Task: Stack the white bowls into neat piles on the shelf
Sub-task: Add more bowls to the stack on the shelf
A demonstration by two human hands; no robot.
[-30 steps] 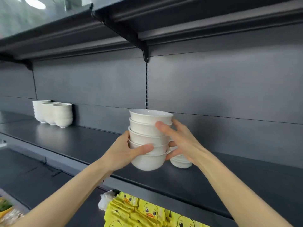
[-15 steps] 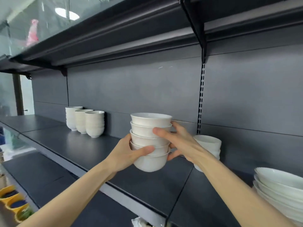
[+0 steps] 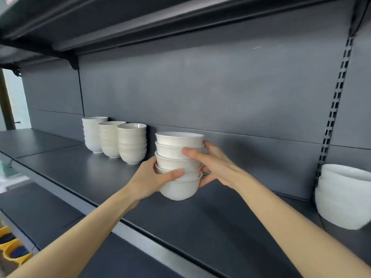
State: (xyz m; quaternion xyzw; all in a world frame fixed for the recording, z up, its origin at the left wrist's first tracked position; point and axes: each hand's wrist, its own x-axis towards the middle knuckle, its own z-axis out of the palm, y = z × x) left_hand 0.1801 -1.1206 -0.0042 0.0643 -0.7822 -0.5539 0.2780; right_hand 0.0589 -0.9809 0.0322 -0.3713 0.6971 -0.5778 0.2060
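Note:
I hold a stack of several white bowls [image 3: 178,157] in the air just above the dark shelf [image 3: 84,169]. My left hand [image 3: 149,180] grips the lower bowls from the left, thumb across the front. My right hand [image 3: 212,167] clasps the stack from the right, thumb on the second bowl from the top. Three finished piles of white bowls [image 3: 114,138] stand in a row against the back wall to the left. The nearest of those piles is about a bowl's width from my stack.
Another pile of larger white bowls [image 3: 343,197] sits at the right edge, blurred. A slotted upright rail [image 3: 335,101] runs down the back wall on the right. An upper shelf [image 3: 140,19] overhangs. Yellow containers [image 3: 12,249] lie below at the lower left.
The stack in both hands has travelled left along the shelf and now sits close to the three piles. The bowls at the right have slid toward the frame's edge.

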